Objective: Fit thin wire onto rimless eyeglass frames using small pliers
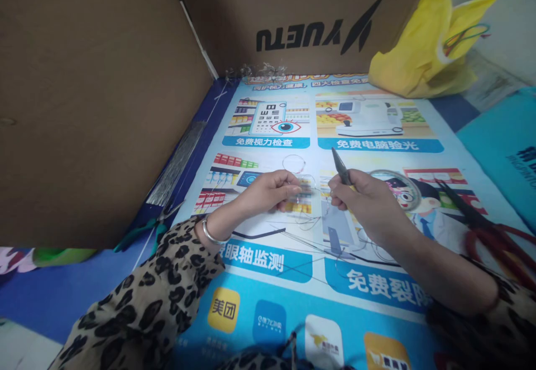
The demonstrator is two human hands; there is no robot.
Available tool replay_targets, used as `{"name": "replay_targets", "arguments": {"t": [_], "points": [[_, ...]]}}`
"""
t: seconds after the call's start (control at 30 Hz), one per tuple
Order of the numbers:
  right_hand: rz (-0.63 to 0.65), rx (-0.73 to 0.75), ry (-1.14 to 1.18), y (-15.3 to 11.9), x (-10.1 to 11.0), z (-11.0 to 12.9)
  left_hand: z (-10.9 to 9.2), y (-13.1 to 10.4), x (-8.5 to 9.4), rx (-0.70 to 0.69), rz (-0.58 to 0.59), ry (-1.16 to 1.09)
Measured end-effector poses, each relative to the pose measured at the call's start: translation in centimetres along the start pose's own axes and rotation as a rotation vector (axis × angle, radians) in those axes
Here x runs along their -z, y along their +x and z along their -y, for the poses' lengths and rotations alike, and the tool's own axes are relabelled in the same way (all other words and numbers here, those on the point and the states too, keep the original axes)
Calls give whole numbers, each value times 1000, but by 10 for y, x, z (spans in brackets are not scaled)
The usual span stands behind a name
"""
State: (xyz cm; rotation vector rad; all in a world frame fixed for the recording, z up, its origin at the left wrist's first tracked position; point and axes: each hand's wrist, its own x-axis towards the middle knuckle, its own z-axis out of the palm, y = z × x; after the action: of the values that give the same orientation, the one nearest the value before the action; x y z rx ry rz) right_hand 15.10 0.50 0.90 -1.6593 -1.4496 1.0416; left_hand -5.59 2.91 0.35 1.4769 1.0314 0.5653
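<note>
Thumb and fingers of my left hand [274, 188] are pinched on a thin wire [317, 190], which runs across the short gap toward my right hand [366, 200]. A pointed grey metal tool [340, 164] is gripped in my right hand, its tapered tip up and to the left; the rest of it is hidden in the palm. Its thumb and fingertips are also close to the wire's other end; whether they pinch it, I cannot tell. Loose fine wires lie below the hands, and a thin wire ring [294, 163] rests just beyond the left fingers.
A printed sheet [251, 292] covers the table. Tall cardboard panels [293, 1] stand left and behind, with small wire pieces [268, 70] at their foot. Silvery strands [180, 161] and green-handled scissors [153, 226] lie left; red-handled scissors [496, 233], a yellow bag [414, 63] and a turquoise bag [498, 147] right.
</note>
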Motion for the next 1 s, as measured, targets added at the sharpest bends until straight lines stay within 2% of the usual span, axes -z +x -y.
{"name": "replay_targets", "arguments": {"t": [0.3,0.5,0.73,1.0], "points": [[12,6,-23,-1,0,2,-1,2,-1,30,11,9],[10,21,2,0,-1,-3,-6,0,-3,94,-19,-4],[4,10,43,0,-2,-5,-12,-2,-7,101,-43,-11],[79,40,-66,0,1,0,-5,0,-6,77,11,12]]}}
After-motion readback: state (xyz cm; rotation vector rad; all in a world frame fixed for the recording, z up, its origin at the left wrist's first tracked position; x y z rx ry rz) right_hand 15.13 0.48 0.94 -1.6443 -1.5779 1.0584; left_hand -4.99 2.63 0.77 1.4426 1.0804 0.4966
